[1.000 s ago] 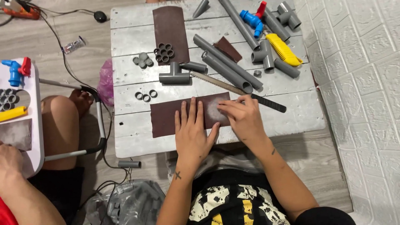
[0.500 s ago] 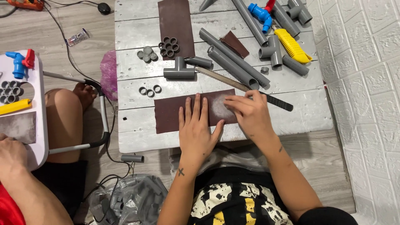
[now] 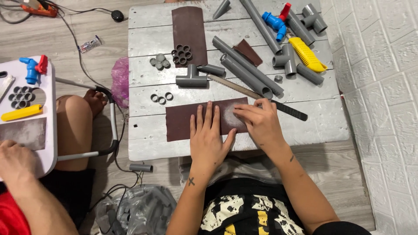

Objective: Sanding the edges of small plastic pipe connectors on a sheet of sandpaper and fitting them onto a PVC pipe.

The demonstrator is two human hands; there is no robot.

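A dark brown sandpaper sheet [image 3: 183,119] lies flat on the white plank table [image 3: 313,122], with a pale worn patch near its right end. My left hand [image 3: 209,137] rests palm down on the sheet, fingers spread, pinning it. My right hand [image 3: 259,122] sits over the sheet's right end with fingers curled together on the pale patch; whatever small piece is under the fingertips is hidden. A metal file with a black handle [image 3: 261,96] lies just beyond my right hand.
Grey pipes [image 3: 248,67], a tee fitting [image 3: 191,79], small rings [image 3: 161,98], a second sandpaper sheet [image 3: 189,26], a yellow cutter [image 3: 307,54] and a blue valve [image 3: 274,24] lie further back. Another person's hand [image 3: 15,159] works at a small white table [image 3: 50,126] on the left.
My right hand has slid a little to the left across the sandpaper's right end. My left hand stays flat on the sheet.
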